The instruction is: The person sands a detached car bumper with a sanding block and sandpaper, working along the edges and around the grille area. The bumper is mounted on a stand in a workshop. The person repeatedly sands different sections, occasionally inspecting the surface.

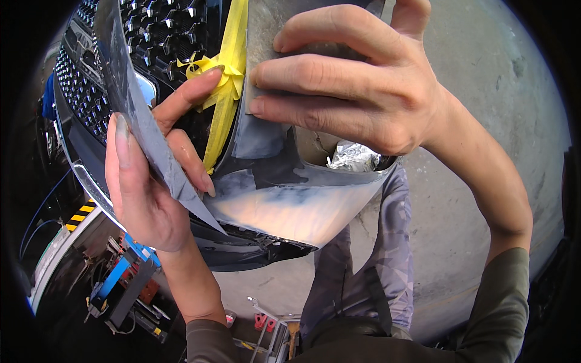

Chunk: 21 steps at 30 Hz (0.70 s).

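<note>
Holding grey sheet (147,124) without creasing seems key: left hand's (148,209) grip clamped on it between fingers, left of yellow tape (230,103) on car bumper (302,209); right hand's (387,88) fingertips against grey surface beside tape, whether grip closes on anything cannot tell; light, even pressure likely best, sparing tape edge

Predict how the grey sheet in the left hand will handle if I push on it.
The grey sheet is probably light, since it looks thin. It extends well past the left hand without collapsing, so likely somewhat springy. Its narrow lower tip could flex or buckle.
</note>
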Each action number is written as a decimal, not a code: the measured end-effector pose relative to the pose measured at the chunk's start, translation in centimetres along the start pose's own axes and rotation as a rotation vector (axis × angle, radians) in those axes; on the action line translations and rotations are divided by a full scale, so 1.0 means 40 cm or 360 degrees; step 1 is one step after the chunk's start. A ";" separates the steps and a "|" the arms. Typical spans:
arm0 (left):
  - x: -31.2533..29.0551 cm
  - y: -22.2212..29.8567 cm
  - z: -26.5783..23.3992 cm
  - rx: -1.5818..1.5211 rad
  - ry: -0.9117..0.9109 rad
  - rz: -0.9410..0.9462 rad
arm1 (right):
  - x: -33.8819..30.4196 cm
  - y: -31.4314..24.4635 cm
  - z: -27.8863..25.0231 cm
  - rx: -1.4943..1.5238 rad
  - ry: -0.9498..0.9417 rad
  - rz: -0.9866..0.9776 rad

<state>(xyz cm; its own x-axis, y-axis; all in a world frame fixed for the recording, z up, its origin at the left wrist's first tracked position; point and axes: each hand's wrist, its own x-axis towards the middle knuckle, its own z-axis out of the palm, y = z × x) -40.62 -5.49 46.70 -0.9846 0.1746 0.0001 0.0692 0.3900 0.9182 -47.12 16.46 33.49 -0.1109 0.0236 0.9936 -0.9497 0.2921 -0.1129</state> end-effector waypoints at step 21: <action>-0.003 0.001 0.000 0.0003 0.0010 -0.0010 | -0.001 0.002 -0.068 0.0009 -0.0315 0.0077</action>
<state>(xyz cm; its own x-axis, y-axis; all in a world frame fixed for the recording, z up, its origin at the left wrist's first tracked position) -40.48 -5.50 46.75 -0.9860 0.1665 -0.0032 0.0633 0.3927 0.9175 -46.39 19.08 33.47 -0.2113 -0.1510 0.9657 -0.9435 0.2897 -0.1612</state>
